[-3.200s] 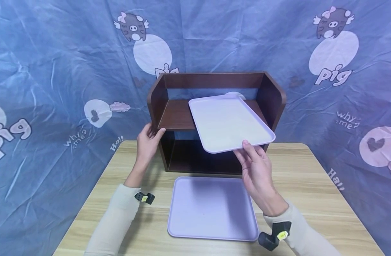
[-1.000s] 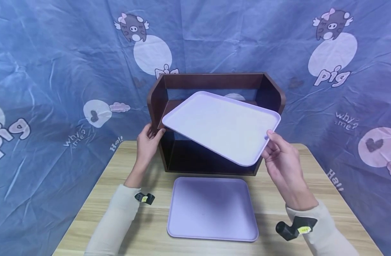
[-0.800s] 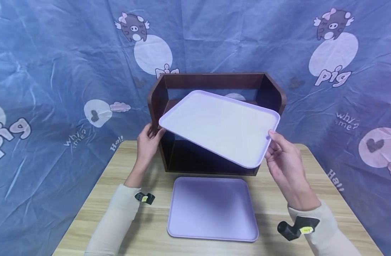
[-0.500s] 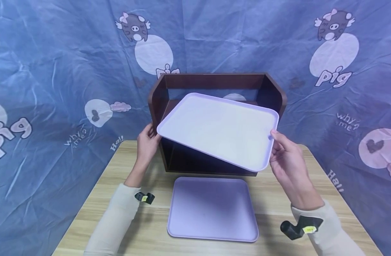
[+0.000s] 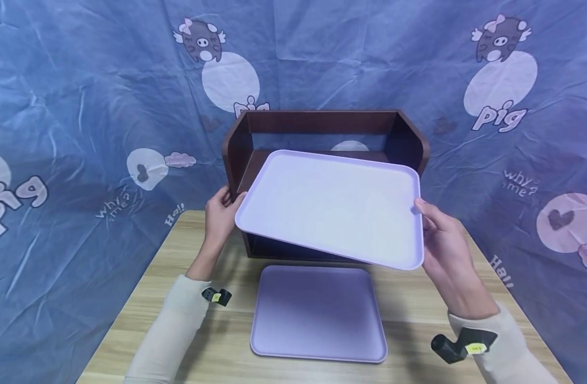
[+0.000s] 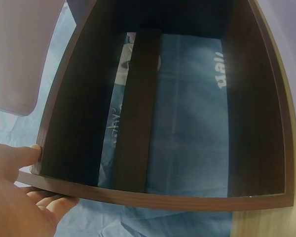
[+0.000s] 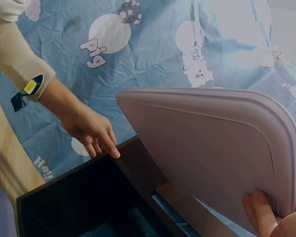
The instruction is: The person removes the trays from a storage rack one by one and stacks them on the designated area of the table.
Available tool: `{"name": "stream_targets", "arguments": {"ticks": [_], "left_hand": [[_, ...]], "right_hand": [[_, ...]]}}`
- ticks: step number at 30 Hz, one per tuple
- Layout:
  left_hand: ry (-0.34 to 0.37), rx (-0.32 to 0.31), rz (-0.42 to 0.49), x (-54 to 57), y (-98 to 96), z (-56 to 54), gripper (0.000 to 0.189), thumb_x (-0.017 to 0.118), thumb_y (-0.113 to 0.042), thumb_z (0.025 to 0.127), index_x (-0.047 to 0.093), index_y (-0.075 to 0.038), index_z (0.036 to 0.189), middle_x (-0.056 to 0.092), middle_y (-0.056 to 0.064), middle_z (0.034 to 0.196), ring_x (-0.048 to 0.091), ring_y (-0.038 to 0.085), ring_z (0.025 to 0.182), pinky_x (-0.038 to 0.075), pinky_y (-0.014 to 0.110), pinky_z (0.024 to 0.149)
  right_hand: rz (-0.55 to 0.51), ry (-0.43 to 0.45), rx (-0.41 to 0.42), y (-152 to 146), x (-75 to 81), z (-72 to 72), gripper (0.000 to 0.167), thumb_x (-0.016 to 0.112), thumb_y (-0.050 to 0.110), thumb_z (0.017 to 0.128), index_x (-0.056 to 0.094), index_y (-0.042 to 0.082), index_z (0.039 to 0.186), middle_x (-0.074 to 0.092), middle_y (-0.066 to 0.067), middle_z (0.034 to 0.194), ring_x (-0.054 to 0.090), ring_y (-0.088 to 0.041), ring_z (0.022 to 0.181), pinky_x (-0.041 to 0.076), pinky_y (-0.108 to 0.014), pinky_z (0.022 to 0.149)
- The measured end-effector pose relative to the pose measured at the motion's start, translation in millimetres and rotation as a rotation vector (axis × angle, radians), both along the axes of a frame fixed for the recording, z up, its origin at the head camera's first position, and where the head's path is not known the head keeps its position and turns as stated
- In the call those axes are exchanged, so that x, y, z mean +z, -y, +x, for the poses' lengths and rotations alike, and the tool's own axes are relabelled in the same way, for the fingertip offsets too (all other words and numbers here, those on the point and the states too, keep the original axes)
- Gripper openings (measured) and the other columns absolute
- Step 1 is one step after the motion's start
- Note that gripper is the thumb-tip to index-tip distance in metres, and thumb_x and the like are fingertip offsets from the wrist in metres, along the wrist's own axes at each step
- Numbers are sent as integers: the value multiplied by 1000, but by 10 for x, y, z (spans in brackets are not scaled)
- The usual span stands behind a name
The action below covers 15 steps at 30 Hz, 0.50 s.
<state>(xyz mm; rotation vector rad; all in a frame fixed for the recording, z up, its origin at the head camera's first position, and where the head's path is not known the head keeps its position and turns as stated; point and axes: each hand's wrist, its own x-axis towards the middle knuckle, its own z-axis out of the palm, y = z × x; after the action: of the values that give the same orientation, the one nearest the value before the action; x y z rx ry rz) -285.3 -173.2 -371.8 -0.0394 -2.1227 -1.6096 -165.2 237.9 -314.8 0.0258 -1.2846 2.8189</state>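
My right hand point(image 5: 449, 250) pinches the right rim of a light purple tray point(image 5: 332, 208), thumb on top and fingers beneath. The tray hangs tilted in front of a dark brown two-tier shelf point(image 5: 322, 121), covering much of its openings. In the right wrist view the tray's underside point(image 7: 202, 143) faces the camera. On the shelf's left side, my left hand point(image 5: 220, 216) grips the side panel where the middle board meets it. The left wrist view shows that thumb point(image 6: 27, 155) on the front edge and the fingers round the outer face. A second purple tray point(image 5: 317, 314) lies flat on the table before the shelf.
The wood-grain table point(image 5: 144, 320) carries the shelf near its back edge. Behind and along both sides hangs a blue cloth point(image 5: 106, 96) printed with pigs and lettering. Each sleeve bears a small black wrist camera, such as the right one point(image 5: 461, 344).
The held tray has swung from pointing into the upper tier to lying crosswise, then come lower and nearer. My right hand has moved right and its grip is now on a short side; the left stays put.
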Motion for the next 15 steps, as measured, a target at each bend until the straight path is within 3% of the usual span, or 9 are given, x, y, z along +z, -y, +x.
{"name": "stream_targets", "arguments": {"ticks": [9,15], "left_hand": [[-3,-26,16,10,-8,24,49,78,-16,99,64,5,140,69,29,136,69,40,128,59,43,111],[-16,-26,10,-10,3,20,47,78,-16,99,65,6,139,70,29,135,70,40,127,59,43,110]], "right_hand": [[40,-20,41,-103,-71,0,36,52,15,112,81,5,93,81,-5,86,76,-14,79,65,-27,70],[10,-5,139,-149,-151,33,31,46,18,114,75,10,107,80,-3,95,76,-15,86,65,-29,75]]}}
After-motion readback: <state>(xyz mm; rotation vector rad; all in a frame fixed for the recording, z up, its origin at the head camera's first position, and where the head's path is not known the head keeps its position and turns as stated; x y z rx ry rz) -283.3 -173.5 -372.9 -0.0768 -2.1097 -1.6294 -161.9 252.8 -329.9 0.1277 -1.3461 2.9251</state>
